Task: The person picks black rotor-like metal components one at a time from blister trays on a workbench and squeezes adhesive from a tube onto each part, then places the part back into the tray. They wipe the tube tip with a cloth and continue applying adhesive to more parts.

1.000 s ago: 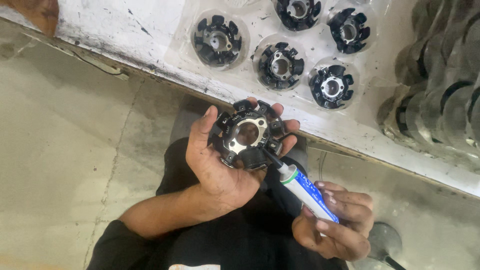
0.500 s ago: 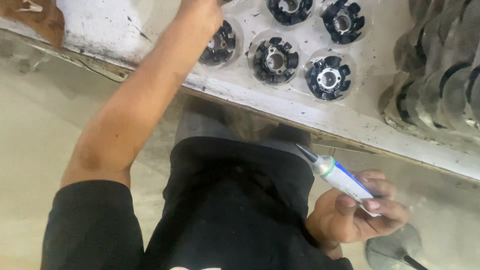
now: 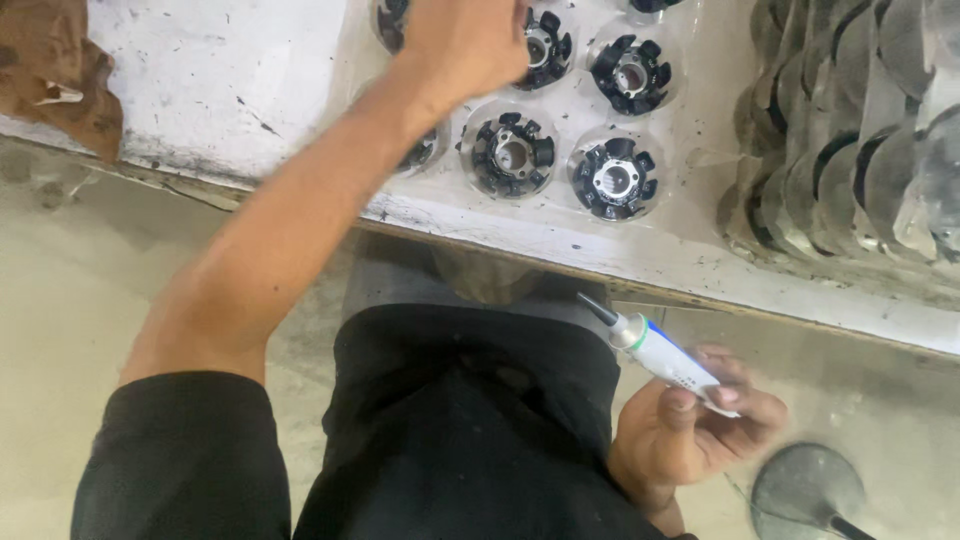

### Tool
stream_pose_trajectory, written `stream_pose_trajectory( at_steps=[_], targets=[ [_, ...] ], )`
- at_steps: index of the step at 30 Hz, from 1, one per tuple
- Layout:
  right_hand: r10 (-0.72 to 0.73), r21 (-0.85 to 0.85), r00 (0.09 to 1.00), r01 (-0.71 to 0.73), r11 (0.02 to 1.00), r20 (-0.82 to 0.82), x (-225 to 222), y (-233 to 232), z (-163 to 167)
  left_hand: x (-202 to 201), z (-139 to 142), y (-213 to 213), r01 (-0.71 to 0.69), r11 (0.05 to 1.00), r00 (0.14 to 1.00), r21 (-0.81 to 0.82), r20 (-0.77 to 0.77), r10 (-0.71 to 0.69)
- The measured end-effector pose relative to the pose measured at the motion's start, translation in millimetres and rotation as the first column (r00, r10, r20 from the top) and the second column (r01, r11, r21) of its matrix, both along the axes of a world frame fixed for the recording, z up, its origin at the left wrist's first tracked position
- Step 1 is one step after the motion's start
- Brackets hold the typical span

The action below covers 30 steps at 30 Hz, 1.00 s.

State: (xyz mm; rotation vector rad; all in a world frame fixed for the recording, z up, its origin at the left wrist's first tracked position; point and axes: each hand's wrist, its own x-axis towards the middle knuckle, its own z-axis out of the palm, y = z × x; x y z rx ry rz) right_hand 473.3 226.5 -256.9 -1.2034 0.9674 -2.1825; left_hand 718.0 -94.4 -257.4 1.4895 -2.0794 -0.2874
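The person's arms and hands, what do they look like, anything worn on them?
Both hands are bare, with no gloves. The left hand ends a bare forearm that comes out of a short black sleeve. The right hand shows no ring, and no watch or band shows on either wrist. Black clothing covers the body.

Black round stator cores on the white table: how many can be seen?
6, perhaps more hidden: two in front, one behind, one beside the left hand, two partly covered by the arm.
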Motion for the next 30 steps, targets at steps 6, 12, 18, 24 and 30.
stream_pose_trajectory(
  at_steps=[6, 12, 18, 24, 30],
  targets=[
    [0.126, 0.128, 0.966, -0.157, 0.979, 0.225, -6.1, 5.8, -4.4, -52.3, -1.0, 16.8, -0.011, 0.888, 0.922, -0.460, 0.338, 0.186],
    [0.167, 0.129, 0.909, -0.231, 0.964, 0.383, -10.9, 0.3, -5.3, -27.1, 58.7, 57.5, 0.017, 0.989, 0.997, 0.150, -0.081, -0.005],
    [0.194, 0.229, 0.852, -0.338, 0.913, 0.487, -8.1, -9.2, -4.0, 8.0, 124.3, 160.5, 0.256, 0.952, 0.906, 0.170, -0.386, -0.175],
    [0.320, 0.122, 0.806, -0.430, 0.894, 0.499, -5.8, -12.9, -9.7, 12.0, 129.6, 207.6, 0.248, 0.916, 0.538, -0.316, -0.741, -0.402],
    [0.328, 0.157, 0.850, -0.421, 0.893, 0.413, -2.6, -3.2, -17.5, 1.9, 90.7, 186.8, 0.433, 0.832, -0.544, -0.347, -0.836, -0.065]
  ],
)
